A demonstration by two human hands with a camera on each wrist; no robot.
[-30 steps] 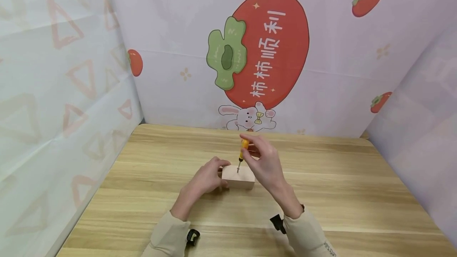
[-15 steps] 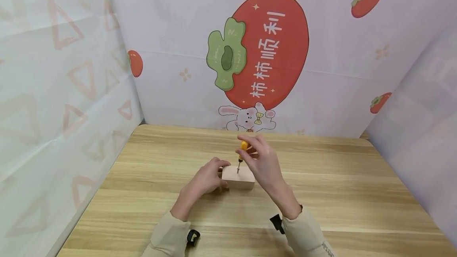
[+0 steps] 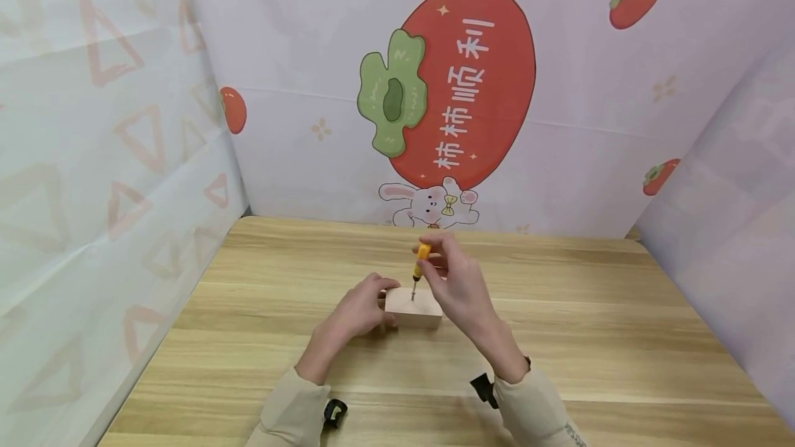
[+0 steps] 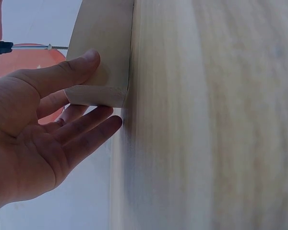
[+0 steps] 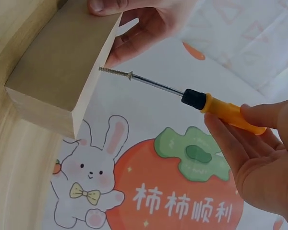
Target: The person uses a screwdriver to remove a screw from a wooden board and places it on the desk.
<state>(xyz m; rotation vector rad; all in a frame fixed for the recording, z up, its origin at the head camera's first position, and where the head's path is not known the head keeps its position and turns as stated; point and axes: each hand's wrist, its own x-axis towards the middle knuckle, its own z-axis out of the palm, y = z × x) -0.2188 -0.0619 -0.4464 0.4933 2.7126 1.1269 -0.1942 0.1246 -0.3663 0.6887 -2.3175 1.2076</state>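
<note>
A pale wooden block [image 3: 415, 308] lies on the wooden table. My left hand [image 3: 357, 309] grips its left end, thumb on the near side and fingers around the far side; the left wrist view shows the thumb pressed flat on the block [image 4: 103, 43]. My right hand [image 3: 461, 288] pinches the yellow handle of a screwdriver [image 5: 233, 115] between thumb and fingers, above the block. The screwdriver's tip meets the head of a screw [image 5: 116, 73]. The screw stands upright on the block's top face, most of its thread showing.
The wooden table [image 3: 590, 336] reaches out on both sides of the block. A white cloth backdrop with a large red persimmon print [image 3: 478, 88] hangs behind it, and another cloth wall [image 3: 112, 157] stands at the left. Black straps sit at both wrists.
My right hand's fingers have shifted on the screwdriver's handle, and the handle's tilt has changed slightly. The left hand and the block stay where they were.
</note>
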